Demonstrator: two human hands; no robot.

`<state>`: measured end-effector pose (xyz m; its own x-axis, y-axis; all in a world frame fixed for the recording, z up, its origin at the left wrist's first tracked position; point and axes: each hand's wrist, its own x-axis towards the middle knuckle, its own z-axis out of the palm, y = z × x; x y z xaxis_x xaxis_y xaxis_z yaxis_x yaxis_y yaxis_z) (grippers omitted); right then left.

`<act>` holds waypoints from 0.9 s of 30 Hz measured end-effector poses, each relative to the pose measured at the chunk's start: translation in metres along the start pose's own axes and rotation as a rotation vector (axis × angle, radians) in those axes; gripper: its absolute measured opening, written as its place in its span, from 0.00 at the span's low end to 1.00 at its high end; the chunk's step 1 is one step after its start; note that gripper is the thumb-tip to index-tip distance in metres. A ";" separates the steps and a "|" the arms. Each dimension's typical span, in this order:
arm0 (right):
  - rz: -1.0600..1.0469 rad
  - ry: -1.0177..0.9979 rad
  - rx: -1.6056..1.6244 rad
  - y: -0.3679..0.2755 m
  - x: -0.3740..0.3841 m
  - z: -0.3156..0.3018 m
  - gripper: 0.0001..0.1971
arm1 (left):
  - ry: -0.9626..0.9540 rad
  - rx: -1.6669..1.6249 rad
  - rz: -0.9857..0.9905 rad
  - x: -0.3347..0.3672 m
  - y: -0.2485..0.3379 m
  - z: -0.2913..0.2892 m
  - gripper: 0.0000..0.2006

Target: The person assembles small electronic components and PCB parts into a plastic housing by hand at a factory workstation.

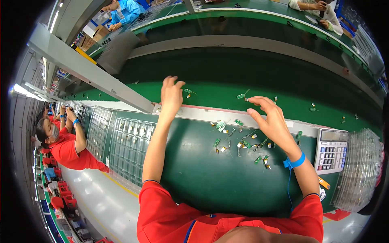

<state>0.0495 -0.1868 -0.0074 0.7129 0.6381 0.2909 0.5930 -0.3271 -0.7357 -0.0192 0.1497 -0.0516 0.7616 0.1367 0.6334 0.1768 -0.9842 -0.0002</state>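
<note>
My left hand [172, 97] reaches over the long green belt [219, 87], its fingers apart and nothing visible in them. Just right of its fingertips lies a small green circuit board [187, 91] with a wire. My right hand [270, 117], wearing a blue wrist strap [298, 160] with a cord, hovers over the rail with thumb and fingers apart. Its fingertips come close to another small circuit board [241, 96] on the belt; whether they touch cannot be made out. Below that hand, several loose circuit boards [246, 144] with wires and small parts lie on the dark green table [198, 170].
A clear plastic tray [129, 148] with pockets stands left. At the right are a calculator [331, 150], stacked clear trays [358, 170] and an orange-yellow tool [323, 183]. A metal post [93, 73] slants down to the white rail [219, 115]. Co-workers sit left and across the belt.
</note>
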 end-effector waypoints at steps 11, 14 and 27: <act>-0.117 0.169 -0.067 0.005 0.001 0.002 0.08 | -0.258 -0.435 -0.076 0.019 0.052 -0.007 0.04; -0.240 0.223 -0.085 0.001 -0.001 0.009 0.10 | -0.489 -1.051 -0.441 0.026 0.099 -0.031 0.05; -0.173 0.274 0.235 -0.008 -0.004 0.023 0.16 | -0.563 -1.555 -0.566 0.012 0.143 -0.062 0.06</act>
<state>0.0330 -0.1706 -0.0164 0.7022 0.4499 0.5518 0.6341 -0.0427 -0.7721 -0.0235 0.0034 0.0040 0.9869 0.1589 -0.0298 0.0206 0.0591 0.9980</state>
